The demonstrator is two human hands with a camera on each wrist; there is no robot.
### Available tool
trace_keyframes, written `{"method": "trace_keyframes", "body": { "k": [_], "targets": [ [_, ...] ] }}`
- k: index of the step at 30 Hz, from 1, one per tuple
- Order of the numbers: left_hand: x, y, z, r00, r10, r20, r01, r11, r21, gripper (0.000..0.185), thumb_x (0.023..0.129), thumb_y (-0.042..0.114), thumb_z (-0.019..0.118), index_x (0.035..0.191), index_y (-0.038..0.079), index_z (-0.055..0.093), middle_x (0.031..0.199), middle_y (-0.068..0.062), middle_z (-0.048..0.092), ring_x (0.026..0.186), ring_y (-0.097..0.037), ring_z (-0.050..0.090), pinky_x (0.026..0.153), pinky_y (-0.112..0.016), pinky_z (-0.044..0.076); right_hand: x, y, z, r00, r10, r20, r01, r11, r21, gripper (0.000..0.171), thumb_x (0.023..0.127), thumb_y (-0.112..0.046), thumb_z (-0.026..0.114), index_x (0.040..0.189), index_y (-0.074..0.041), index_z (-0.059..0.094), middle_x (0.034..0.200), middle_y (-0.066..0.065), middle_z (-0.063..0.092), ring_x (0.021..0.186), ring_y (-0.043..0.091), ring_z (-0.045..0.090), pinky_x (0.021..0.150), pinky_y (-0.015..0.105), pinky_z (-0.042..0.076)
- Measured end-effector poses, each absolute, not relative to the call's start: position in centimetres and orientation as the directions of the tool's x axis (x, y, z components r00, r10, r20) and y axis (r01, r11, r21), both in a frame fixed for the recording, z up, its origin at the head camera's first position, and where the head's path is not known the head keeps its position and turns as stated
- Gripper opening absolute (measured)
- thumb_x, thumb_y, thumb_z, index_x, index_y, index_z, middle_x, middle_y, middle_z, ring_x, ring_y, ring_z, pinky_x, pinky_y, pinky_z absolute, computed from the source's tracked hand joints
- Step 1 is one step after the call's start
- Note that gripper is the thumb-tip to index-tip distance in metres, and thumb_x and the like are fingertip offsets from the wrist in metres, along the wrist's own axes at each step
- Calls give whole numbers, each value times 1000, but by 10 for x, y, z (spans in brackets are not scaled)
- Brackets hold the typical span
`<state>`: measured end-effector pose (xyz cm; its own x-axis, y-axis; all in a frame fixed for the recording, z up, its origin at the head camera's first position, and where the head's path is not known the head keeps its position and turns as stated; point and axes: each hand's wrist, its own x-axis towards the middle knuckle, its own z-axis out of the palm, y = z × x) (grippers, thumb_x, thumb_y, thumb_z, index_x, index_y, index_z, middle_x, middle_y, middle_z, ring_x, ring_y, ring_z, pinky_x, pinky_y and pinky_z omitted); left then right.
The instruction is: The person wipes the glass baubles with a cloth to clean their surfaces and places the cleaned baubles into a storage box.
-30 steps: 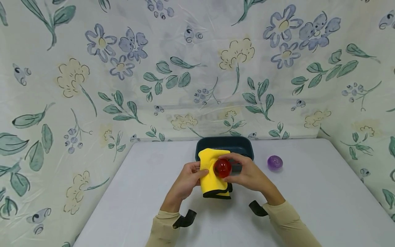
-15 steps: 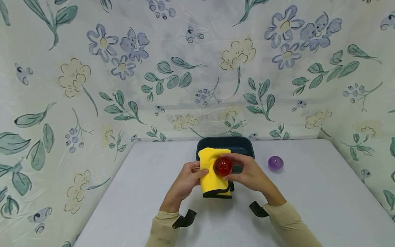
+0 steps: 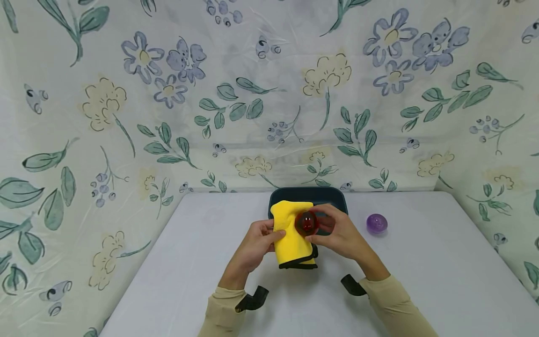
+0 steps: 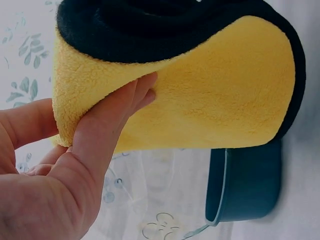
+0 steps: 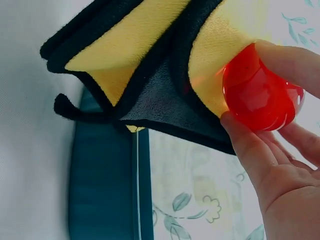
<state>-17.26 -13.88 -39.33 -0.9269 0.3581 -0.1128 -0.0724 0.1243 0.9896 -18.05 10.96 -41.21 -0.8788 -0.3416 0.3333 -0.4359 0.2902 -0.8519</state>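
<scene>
- Red ball (image 3: 306,223) sat against the folded yellow cloth (image 3: 290,234), above the table (image 3: 168,281), pinched by right hand (image 3: 338,236) fingers.
- Left hand (image 3: 254,245) gripped the cloth, bracing it for rubbing.
- Dark tub (image 3: 309,195) lay behind; purple ball (image 3: 376,223) rested apart, right.

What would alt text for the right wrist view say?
A right hand grips a clear red ball against a folded yellow cloth with black edging. Below them lies a dark teal tray on a white table.
</scene>
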Motion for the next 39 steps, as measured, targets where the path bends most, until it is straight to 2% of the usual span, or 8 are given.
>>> {"method": "trace_keyframes", "body": {
  "k": [7,13,17,22,31,39],
  "targets": [
    [-171,-136,-391,-928,354,-119,-81,121,989,43,104,12,59,142,-7,54,132,-24,69,104,-23,76,92,-36,63,-187,113,-418,-884,-364,295,-400,258,-880,72,85,-9,84,149,-3,51,143,22,55,125,44,66,96,36,59],
    [-168,-134,-390,-933,344,-108,-75,109,991,43,104,12,59,143,-7,53,135,-25,67,108,-24,75,95,-38,62,-188,114,-420,-885,-386,261,-377,263,-888,68,86,-10,83,147,-2,52,141,22,55,122,44,68,94,36,61],
    [-168,-134,-389,-936,339,-95,-66,97,993,45,104,13,58,144,-6,52,137,-25,66,109,-24,74,96,-39,62,-189,116,-422,-874,-390,290,-422,310,-852,63,85,-14,84,142,-5,59,137,18,60,114,34,70,95,34,62],
    [-169,-135,-389,-940,329,-94,-68,88,994,46,104,13,58,145,-6,52,137,-25,65,109,-24,74,97,-39,61,-190,119,-423,-869,-377,321,-464,395,-793,60,83,-22,87,137,-9,64,131,10,67,109,23,64,95,31,60],
    [-169,-136,-388,-952,290,-98,-75,90,993,44,104,11,58,143,-7,53,135,-25,66,107,-24,74,96,-41,62,-189,120,-422,-859,-411,304,-461,364,-810,62,82,-20,87,138,-6,64,126,9,69,107,22,68,99,43,61],
    [-170,-139,-386,-946,309,-97,-77,78,994,45,104,11,56,145,-7,52,136,-27,65,106,-21,74,96,-40,62,-188,123,-418,-865,-451,221,-399,348,-848,63,83,-19,86,140,-6,63,131,11,70,112,26,69,97,38,61]
  ]
}}
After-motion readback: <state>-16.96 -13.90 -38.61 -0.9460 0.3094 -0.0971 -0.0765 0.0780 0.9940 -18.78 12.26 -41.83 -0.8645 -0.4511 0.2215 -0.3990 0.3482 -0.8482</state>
